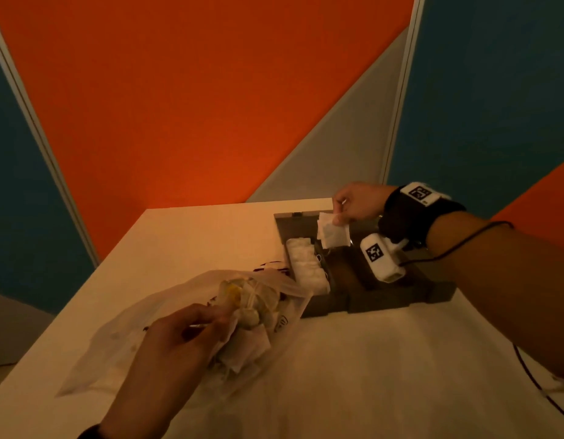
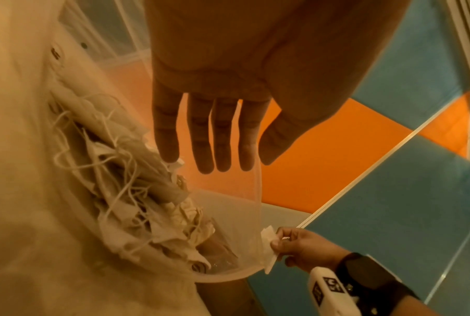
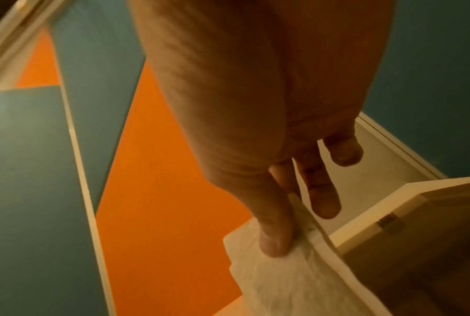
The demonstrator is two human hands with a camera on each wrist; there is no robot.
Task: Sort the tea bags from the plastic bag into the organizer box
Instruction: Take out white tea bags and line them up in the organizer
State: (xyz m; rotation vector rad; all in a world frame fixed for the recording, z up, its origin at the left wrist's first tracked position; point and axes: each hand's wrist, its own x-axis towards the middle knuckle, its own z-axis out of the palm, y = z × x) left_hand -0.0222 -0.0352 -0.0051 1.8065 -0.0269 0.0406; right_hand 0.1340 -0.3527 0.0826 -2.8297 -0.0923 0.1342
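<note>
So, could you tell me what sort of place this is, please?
Probably a partitioned booth or office cubicle set up for recording, not a kitchen: orange panels and blue panels in pale frames surround a plain white table, and the right wrist wears a tagged camera.

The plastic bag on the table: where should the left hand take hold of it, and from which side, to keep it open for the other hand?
Probably the thin upper rim of the plastic bag, approached from the near side, where the left hand already is. The mouth faces the organizer box, the tea bags lie low inside, and the film is limp, so lifting the rim keeps the opening free.
</note>
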